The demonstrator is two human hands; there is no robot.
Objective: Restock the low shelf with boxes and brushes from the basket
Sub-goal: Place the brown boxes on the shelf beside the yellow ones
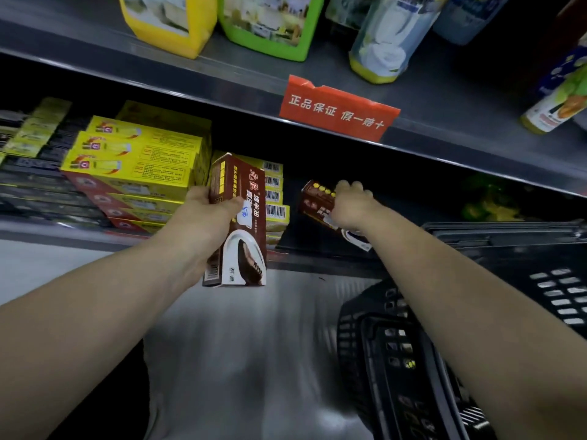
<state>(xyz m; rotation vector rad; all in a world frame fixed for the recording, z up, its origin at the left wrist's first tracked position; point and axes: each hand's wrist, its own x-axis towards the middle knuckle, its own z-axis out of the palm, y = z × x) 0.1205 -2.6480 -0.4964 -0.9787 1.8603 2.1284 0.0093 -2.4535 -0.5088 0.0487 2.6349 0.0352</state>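
While both arms reached toward the low shelf (47, 231), I had a carton in each hand; the left hand (209, 214) was curled round a tall brown box (251, 246), thumb across its front and fingers behind, holding it upright just in front of the shelf lip, beside the stacked yellow boxes (136, 160); the right hand (351, 206) was closed over the top of a second brown box (316, 198), which sat tilted in the dark gap to the right of that stack; whether it touched the shelf floor I could not tell. The basket (394, 354) sat low at my right, its contents too blurred to make out. I judged these cartons light and fairly stiff, thin card that would dent under a hard squeeze, with a glossy face likely to slide; so the hold belonged on the narrow sides near the middle, not on the end flaps. The gap looked wide enough for both; the risk I saw was nudging the leaning yellow stack.
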